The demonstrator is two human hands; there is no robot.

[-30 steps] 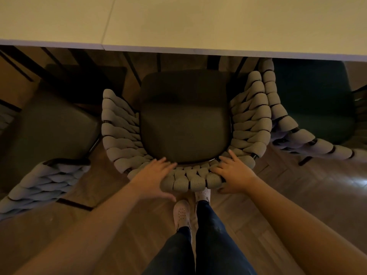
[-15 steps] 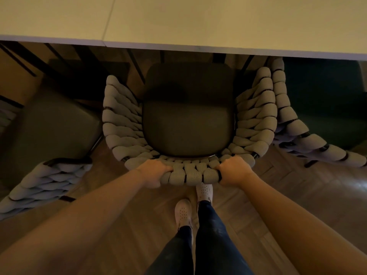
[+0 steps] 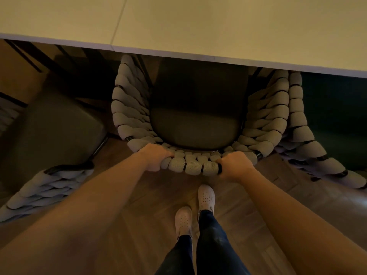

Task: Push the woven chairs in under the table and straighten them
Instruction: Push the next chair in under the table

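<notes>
Nearest, two white shoes [image 3: 195,207] stand on the wooden floor [image 3: 151,195], just behind the middle woven chair [image 3: 193,133]. The left hand [image 3: 155,158] and right hand [image 3: 235,165] are each curled tight over the chair's woven back rail, one at either end of its curve. The chair faces straight away toward the table [image 3: 198,26], its front-to-back axis square to the table's near edge, with the front of the dark seat already under that edge. The left woven chair [image 3: 49,147] sits angled off to the side, well out from the table; the right woven chair [image 3: 317,135] touches the middle one's armrest.
</notes>
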